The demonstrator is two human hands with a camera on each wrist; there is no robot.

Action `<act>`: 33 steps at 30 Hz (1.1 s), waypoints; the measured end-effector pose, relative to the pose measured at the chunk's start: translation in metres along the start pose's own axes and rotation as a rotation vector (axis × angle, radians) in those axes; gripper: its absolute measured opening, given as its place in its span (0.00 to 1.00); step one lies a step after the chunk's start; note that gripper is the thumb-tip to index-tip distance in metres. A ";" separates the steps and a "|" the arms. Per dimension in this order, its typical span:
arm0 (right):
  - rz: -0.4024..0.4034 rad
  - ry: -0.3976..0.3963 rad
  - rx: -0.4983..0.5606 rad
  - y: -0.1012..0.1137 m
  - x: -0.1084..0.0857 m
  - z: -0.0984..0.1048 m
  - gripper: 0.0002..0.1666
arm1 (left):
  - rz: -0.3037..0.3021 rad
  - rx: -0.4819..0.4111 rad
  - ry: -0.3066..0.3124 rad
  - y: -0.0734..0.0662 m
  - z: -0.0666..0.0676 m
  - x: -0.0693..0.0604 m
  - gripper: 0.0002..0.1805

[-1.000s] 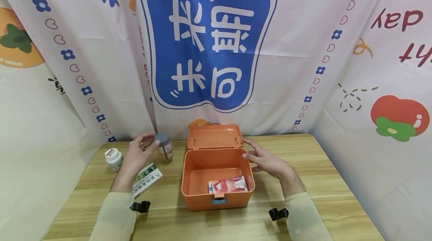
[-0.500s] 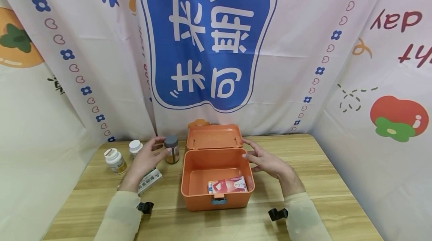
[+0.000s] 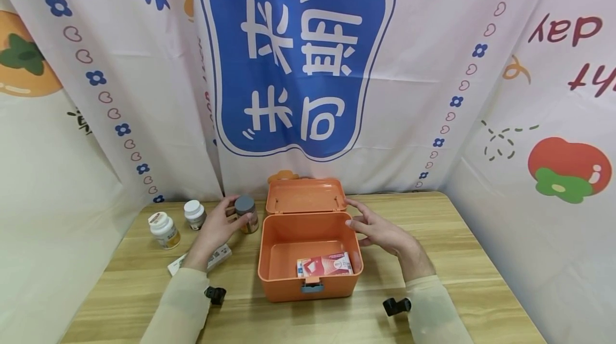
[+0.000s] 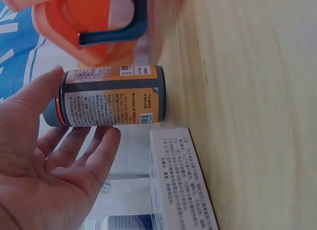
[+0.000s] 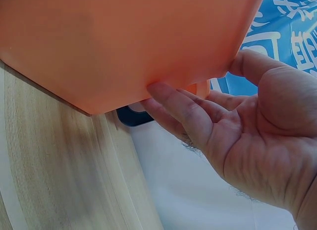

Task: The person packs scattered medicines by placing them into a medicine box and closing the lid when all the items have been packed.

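Observation:
My left hand (image 3: 222, 226) holds a bottle (image 3: 247, 214) with a grey lid, thumb in front and fingers on the far side. Its orange, white and dark label (image 4: 114, 99) faces the left wrist camera, and it stands upright on the table. To its right is an open orange box (image 3: 310, 288) with its lid (image 3: 306, 196) tipped back and a blue-grey latch. A red-and-white packet (image 3: 324, 265) lies inside. My right hand (image 3: 380, 231) grips the box's right wall, its thumb over the rim; in the right wrist view its fingertips (image 5: 161, 91) touch the outside.
Two white-capped bottles, the left one (image 3: 164, 230) and the farther one (image 3: 194, 214), stand left of the left hand. A flat white carton (image 3: 218, 257) lies partly hidden under the left forearm. The wooden table (image 3: 452, 253) ends at a printed curtain (image 3: 409, 39) behind the box.
The grey-lidded bottle has moved right, closer to the box, with the left hand following. Moving away, the left hand uncovered the farther white bottle. The right hand and box have stayed put.

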State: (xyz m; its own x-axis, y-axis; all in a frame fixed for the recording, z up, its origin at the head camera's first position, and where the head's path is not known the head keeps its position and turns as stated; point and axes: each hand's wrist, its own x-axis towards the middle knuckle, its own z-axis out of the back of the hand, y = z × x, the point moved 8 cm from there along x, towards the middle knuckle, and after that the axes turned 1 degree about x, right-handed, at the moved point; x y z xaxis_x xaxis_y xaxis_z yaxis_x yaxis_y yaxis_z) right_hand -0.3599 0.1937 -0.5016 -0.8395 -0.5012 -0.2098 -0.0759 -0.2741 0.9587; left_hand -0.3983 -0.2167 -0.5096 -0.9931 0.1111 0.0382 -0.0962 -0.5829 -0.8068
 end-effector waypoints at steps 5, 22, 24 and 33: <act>0.001 0.000 0.005 0.000 0.000 0.000 0.47 | 0.013 0.015 -0.016 -0.001 0.000 0.001 0.41; -0.004 -0.004 0.003 -0.001 0.000 0.002 0.47 | -0.001 0.002 -0.085 -0.032 0.020 -0.010 0.42; -0.003 -0.004 0.003 -0.001 0.000 0.002 0.47 | -0.005 0.002 -0.090 -0.037 0.022 -0.011 0.41; -0.004 -0.005 0.001 -0.001 0.000 0.002 0.47 | -0.040 -0.003 -0.109 -0.059 0.029 -0.020 0.41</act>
State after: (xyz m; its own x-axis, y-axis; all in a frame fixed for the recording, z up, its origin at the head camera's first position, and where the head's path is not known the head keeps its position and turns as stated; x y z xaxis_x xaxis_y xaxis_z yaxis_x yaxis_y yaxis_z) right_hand -0.3609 0.1957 -0.5024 -0.8417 -0.4964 -0.2123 -0.0795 -0.2750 0.9582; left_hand -0.3752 -0.2082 -0.4455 -0.9898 0.0460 0.1345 -0.1362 -0.5772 -0.8051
